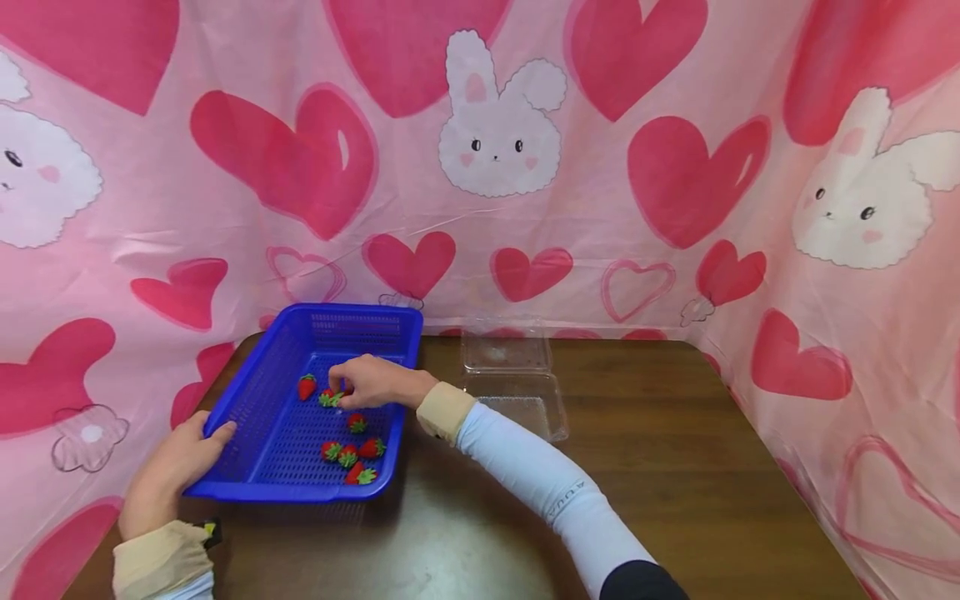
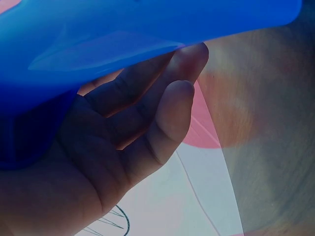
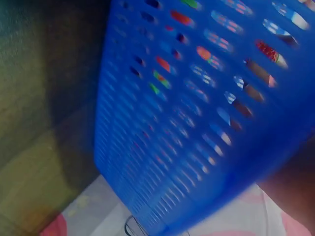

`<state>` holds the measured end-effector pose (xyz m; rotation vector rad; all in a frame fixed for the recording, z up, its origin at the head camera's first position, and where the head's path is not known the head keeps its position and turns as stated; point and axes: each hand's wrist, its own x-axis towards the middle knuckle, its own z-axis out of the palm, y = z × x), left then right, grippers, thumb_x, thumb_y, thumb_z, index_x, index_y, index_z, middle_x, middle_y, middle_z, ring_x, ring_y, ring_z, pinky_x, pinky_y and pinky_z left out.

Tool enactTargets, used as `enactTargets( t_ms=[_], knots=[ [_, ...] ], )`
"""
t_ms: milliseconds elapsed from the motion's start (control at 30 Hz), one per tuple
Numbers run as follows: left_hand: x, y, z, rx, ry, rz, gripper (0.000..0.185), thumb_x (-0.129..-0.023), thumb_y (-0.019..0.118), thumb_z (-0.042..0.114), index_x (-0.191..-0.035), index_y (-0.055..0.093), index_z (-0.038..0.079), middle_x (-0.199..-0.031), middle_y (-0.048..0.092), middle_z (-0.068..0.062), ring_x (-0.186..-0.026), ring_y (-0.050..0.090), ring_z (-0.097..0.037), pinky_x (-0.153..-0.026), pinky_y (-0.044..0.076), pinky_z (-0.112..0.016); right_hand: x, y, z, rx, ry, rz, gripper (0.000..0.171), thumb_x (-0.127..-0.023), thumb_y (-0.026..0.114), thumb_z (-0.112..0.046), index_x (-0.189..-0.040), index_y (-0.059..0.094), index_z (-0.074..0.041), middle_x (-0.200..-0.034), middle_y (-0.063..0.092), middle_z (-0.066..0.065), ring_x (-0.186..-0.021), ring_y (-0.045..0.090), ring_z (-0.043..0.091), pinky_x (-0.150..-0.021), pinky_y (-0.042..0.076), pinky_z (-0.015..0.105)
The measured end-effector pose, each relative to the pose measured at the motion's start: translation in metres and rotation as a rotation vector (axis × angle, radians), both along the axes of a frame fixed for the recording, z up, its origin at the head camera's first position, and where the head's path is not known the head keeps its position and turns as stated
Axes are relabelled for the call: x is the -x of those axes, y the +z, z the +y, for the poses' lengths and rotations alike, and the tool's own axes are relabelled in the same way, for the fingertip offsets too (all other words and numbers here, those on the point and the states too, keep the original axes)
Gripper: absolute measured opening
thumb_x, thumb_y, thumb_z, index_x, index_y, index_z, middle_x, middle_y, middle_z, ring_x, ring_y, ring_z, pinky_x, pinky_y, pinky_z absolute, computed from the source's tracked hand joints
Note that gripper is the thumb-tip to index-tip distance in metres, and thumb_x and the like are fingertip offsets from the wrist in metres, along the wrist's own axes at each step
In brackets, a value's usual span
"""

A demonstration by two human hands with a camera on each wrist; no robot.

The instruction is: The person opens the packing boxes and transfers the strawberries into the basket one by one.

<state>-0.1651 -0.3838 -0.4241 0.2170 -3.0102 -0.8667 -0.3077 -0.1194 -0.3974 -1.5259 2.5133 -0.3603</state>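
A blue slotted plastic basket (image 1: pixel 262 400) stands at the left of the table, with several red strawberries (image 1: pixel 372 448) with green leaves lying loose on its floor. My left hand (image 1: pixel 180 458) grips the basket's near left rim, thumb on top and fingers curled beneath, as the left wrist view also shows. Reaching over the right wall, my right hand (image 1: pixel 378 382) points down into the basket, its fingertips pinching at a strawberry (image 1: pixel 327 399) that they partly cover. One strawberry (image 1: pixel 307 387) lies just left of those fingers. In the right wrist view the basket's slotted wall (image 3: pixel 162 142) hides most of the hand.
A clear plastic clamshell box (image 1: pixel 555 408) stands right of the basket with its lid (image 1: pixel 506 352) raised at the back, partly behind my right forearm. The brown wooden table (image 1: pixel 645 467) ends at a pink curtain (image 1: pixel 600 208) with hearts and rabbits.
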Motion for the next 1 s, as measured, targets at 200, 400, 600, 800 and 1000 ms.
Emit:
enactTargets(
  t_ms=[200, 400, 600, 800, 1000],
  knots=[
    [-0.001, 0.001, 0.001, 0.000, -0.002, -0.006, 0.048, -0.103, 0.041, 0.028, -0.120, 0.043, -0.017, -0.093, 0.061, -0.029, -0.082, 0.060, -0.035, -0.069, 0.045, -0.037, -0.004, -0.014, -0.010, -0.059, -0.009, -0.007, 0.017, -0.092, 0.069, -0.026, -0.106, 0.063, -0.018, -0.093, 0.065, -0.008, -0.081, 0.057, 0.004, -0.066, 0.044, 0.014],
    [0.001, 0.002, 0.000, -0.019, -0.002, -0.038, 0.051, -0.104, 0.039, 0.030, -0.122, 0.041, -0.017, -0.092, 0.061, -0.026, -0.082, 0.061, -0.032, -0.068, 0.046, -0.035, -0.005, -0.024, -0.020, -0.079, 0.000, 0.022, 0.015, -0.089, 0.071, -0.026, -0.101, 0.064, -0.019, -0.089, 0.062, -0.010, -0.078, 0.055, 0.005, -0.065, 0.042, 0.015],
    [0.000, 0.000, 0.000, -0.034, 0.001, -0.018, 0.048, -0.103, 0.039, 0.029, -0.118, 0.043, -0.016, -0.089, 0.061, -0.024, -0.079, 0.061, -0.030, -0.067, 0.045, -0.034, -0.006, -0.030, -0.029, -0.110, -0.018, 0.028, 0.014, -0.089, 0.071, -0.029, -0.099, 0.065, -0.021, -0.088, 0.061, -0.012, -0.079, 0.056, 0.005, -0.067, 0.043, 0.016],
    [-0.001, 0.001, -0.002, -0.007, 0.005, -0.012, 0.050, -0.103, 0.040, 0.030, -0.120, 0.042, -0.018, -0.092, 0.061, -0.028, -0.080, 0.060, -0.033, -0.067, 0.046, -0.035, -0.008, -0.033, -0.031, -0.171, -0.004, 0.071, 0.008, -0.089, 0.070, -0.026, -0.094, 0.065, -0.022, -0.088, 0.062, -0.011, -0.080, 0.057, 0.006, -0.068, 0.043, 0.018],
    [0.000, 0.000, 0.000, -0.002, 0.000, -0.017, 0.051, -0.103, 0.040, 0.030, -0.121, 0.042, -0.017, -0.092, 0.061, -0.028, -0.081, 0.061, -0.033, -0.068, 0.045, -0.035, -0.007, -0.034, -0.028, -0.199, -0.001, 0.079, 0.004, -0.089, 0.068, -0.020, -0.089, 0.064, -0.022, -0.085, 0.061, -0.011, -0.078, 0.056, 0.007, -0.065, 0.042, 0.018]
  ],
)
